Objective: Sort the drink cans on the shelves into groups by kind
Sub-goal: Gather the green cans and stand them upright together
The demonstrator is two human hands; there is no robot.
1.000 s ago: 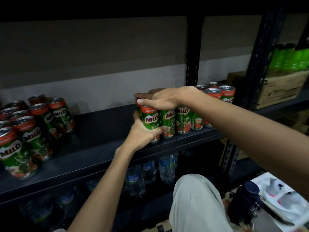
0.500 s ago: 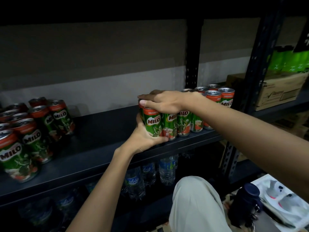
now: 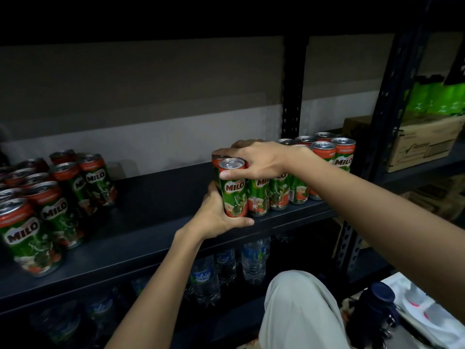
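We saw the left hand (image 3: 216, 215) cupped under and around the bottom of a green and red Milo can (image 3: 233, 188), its fingers curled along the base at the front edge of the dark shelf (image 3: 156, 197). The right hand (image 3: 256, 159) came over from the right and lay across the tops of the cans behind, its thumb pressed against the front can just below the rim and its fingers curled over a second can whose top barely showed behind the first. So both hands were gripping cans, and we could not tell whether the front can stood on the shelf or hung slightly above it.

That can was at the left end of a cluster of Milo cans (image 3: 324, 157) which ran back and to the right along the shelf, standing upright and close together. A second group of Milo cans (image 3: 52, 197) stood at the left end of the same shelf, well apart from the first, with bare shelf between them.

Water bottles (image 3: 253, 260) stood on the shelf below. A cardboard box (image 3: 422, 144) sat on the neighbouring shelf to the right, with green packets (image 3: 435, 96) above it. A knee in pale trousers (image 3: 299, 311) showed at the bottom, beside a dark flask (image 3: 375, 313).
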